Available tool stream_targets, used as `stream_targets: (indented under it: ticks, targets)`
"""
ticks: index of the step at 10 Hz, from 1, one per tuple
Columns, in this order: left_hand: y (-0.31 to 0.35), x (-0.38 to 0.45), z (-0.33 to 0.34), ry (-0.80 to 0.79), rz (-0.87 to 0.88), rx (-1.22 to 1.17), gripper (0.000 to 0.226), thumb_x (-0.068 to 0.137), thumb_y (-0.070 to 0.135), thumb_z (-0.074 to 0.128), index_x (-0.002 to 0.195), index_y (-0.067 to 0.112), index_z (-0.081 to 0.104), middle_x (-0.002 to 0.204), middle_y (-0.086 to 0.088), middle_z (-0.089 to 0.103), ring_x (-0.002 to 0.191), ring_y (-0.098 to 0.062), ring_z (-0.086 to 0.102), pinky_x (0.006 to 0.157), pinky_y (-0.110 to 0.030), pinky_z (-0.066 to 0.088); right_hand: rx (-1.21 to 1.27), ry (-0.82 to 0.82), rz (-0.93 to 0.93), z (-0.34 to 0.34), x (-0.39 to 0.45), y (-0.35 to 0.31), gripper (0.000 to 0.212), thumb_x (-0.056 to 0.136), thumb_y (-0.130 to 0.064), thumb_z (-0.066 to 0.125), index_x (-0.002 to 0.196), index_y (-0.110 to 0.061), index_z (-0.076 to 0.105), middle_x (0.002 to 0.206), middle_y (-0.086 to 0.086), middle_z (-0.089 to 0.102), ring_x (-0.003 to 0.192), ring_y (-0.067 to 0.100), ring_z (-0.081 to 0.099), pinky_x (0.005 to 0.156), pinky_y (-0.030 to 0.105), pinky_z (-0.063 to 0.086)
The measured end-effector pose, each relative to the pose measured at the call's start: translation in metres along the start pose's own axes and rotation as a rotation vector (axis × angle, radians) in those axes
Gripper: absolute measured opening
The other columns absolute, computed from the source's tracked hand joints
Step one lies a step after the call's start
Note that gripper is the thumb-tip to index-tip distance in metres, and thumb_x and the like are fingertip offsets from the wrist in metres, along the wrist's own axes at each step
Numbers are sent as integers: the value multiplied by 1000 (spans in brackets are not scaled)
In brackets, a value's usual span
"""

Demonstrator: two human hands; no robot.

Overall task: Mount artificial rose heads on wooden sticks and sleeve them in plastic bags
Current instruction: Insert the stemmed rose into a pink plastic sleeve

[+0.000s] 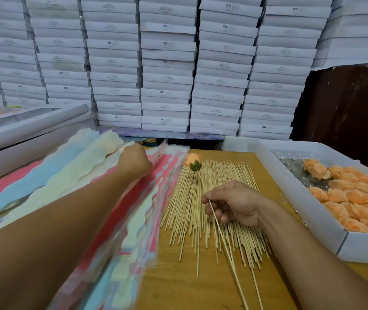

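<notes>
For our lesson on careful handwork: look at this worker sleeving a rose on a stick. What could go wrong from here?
1. The right hand pinches the stick mid-length, far from the rose, so the head may wobble and miss a bag's opening.
2. The left hand reaches into overlapping bags; it might lift several together.
3. The stick's long tail could disturb the loose sticks underneath.

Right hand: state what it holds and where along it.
The right hand pinches a wooden stick around mid-length; an orange rose head is mounted on its far tip.
</notes>
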State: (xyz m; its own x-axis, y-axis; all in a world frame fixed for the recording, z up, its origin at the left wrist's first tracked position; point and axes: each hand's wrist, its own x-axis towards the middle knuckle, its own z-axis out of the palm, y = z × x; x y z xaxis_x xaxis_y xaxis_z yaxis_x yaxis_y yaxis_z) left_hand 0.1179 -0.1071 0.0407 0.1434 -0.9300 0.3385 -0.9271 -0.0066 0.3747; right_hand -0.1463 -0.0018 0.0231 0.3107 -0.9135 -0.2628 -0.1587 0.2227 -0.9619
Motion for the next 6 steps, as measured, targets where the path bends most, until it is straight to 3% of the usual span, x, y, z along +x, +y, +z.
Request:
stream_targets:
  ticks: [1, 2, 3, 4, 5, 6]
  targets:
    - [4, -3, -5, -55, 24, 3, 40, 89, 29, 63, 60, 9, 44, 61, -7, 48, 54, -21, 47, 46, -29, 28, -1, -1, 3, 0, 1, 0, 17, 99, -8, 58, 101, 5, 68, 73, 16, 70, 47, 13, 59, 40, 20, 50]
    - [11, -7, -6, -167, 40, 28, 42, 95, 40, 54, 67, 9, 54, 61, -8, 60, 48, -19, 56, 45, -25, 34, 1, 1, 4, 0, 1, 0, 17, 99, -8, 58, 101, 5, 69, 74, 17, 70, 47, 13, 59, 40, 20, 50]
    - [18, -14, -8, -279, 81, 62, 37, 88, 29, 54, 57, 9, 56, 49, -6, 57, 49, -22, 56, 50, -25, 40, 4, 5, 5, 0, 0, 0, 17, 99, -9, 58, 102, 5, 68, 74, 17, 70, 47, 13, 58, 40, 20, 50]
    - [28, -23, -12, -374, 125, 182, 32, 82, 33, 54, 60, 11, 59, 55, -4, 58, 59, -23, 61, 60, -31, 49, 5, 11, 4, 0, 0, 0, 17, 99, -9, 58, 102, 5, 68, 74, 17, 70, 48, 13, 58, 40, 20, 50]
    - [36, -32, -10, -450, 161, 207, 26, 86, 31, 58, 72, 10, 61, 62, -1, 59, 58, -16, 57, 49, -24, 43, 4, 12, 5, 0, 0, 0, 17, 100, -8, 58, 102, 5, 68, 74, 17, 70, 48, 13, 59, 40, 20, 50]
    - [42, -35, -2, -537, 160, 190, 27, 92, 28, 57, 71, 11, 57, 74, -4, 58, 67, -18, 57, 57, -26, 46, 5, 13, 10, 0, 0, 0, 17, 100, -8, 58, 103, 6, 68, 74, 17, 71, 48, 13, 58, 40, 20, 50]
